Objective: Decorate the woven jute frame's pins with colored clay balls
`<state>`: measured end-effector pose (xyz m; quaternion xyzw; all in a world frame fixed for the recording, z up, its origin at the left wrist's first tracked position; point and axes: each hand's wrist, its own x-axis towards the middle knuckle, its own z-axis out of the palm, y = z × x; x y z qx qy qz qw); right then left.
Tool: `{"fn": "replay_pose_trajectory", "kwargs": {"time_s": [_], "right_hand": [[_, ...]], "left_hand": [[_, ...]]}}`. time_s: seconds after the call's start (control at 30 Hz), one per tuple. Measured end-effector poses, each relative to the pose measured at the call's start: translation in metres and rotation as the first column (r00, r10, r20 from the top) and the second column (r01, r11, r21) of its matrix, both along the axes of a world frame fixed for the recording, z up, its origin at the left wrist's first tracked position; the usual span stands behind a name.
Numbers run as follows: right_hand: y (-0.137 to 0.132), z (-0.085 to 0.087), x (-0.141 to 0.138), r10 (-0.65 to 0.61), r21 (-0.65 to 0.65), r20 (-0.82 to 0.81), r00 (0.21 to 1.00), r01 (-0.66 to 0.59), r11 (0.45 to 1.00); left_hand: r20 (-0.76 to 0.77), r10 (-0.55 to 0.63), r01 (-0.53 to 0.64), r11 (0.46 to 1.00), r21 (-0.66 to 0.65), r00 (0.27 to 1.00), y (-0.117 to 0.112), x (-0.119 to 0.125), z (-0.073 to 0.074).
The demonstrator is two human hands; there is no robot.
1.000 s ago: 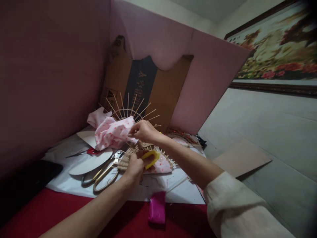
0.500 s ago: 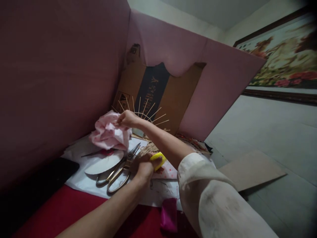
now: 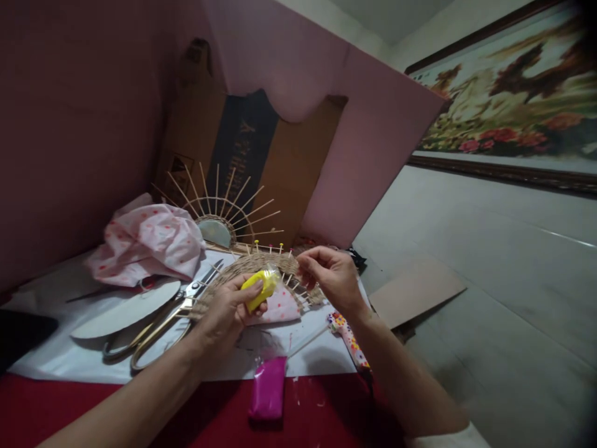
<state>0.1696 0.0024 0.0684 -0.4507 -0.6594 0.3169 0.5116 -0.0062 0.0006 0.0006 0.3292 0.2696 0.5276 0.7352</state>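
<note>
My left hand [image 3: 228,308] is closed round a packet of yellow clay [image 3: 256,291] in clear plastic, held above a woven half-round piece [image 3: 233,269]. Thin sticks stand out of this piece, several tipped with small yellow and pink balls [image 3: 281,247]. Pink dotted cloth [image 3: 282,306] lies within its curve. My right hand [image 3: 332,277] has its fingertips pinched together at the weave's right end; whatever is between them is too small to make out. Nearer me lies a magenta clay packet [image 3: 268,389]. Left of the weave are large scissors [image 3: 158,323] and a white disc [image 3: 128,308].
Crumpled dotted cloth [image 3: 152,239] lies at the left. A second stick fan [image 3: 217,231] leans on the cardboard [image 3: 298,168] behind. A flower-patterned tool [image 3: 349,341] sits by my right forearm. White sheeting [image 3: 60,348] covers part of the red surface [image 3: 56,404].
My right hand has come back from the crumpled cloth to the weave's right end. My left hand still holds the yellow packet. The view has shifted to the right.
</note>
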Motion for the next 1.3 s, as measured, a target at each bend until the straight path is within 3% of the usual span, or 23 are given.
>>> {"fn": "replay_pose_trajectory", "kwargs": {"time_s": [0.17, 0.43, 0.73, 1.0, 1.3], "right_hand": [[-0.015, -0.023, 0.01, 0.008, 0.039, 0.155, 0.988, -0.015, 0.999], [-0.02, -0.026, 0.005, 0.017, 0.161, 0.269, 0.963, -0.062, 0.985], [-0.016, -0.035, 0.007, 0.018, 0.105, 0.246, 0.969, -0.045, 0.993], [-0.014, -0.039, 0.005, 0.1, 0.115, 0.128, 0.987, -0.115, 0.987], [-0.021, -0.04, -0.001, -0.038, 0.242, 0.405, 0.914, -0.067, 0.968]], "left_hand": [[-0.02, -0.027, 0.028, 0.999, 0.044, 0.999, -0.003, 0.004, 0.005], [-0.149, 0.01, -0.001, 0.998, 0.06, 0.989, -0.002, 0.002, 0.007], [-0.182, -0.023, 0.048, 0.99, 0.13, 0.983, -0.001, 0.004, 0.0], [-0.222, -0.065, 0.098, 0.985, 0.141, 0.973, 0.001, 0.004, -0.006], [-0.186, -0.108, 0.13, 0.986, 0.109, 0.977, 0.003, 0.008, -0.013]]}}
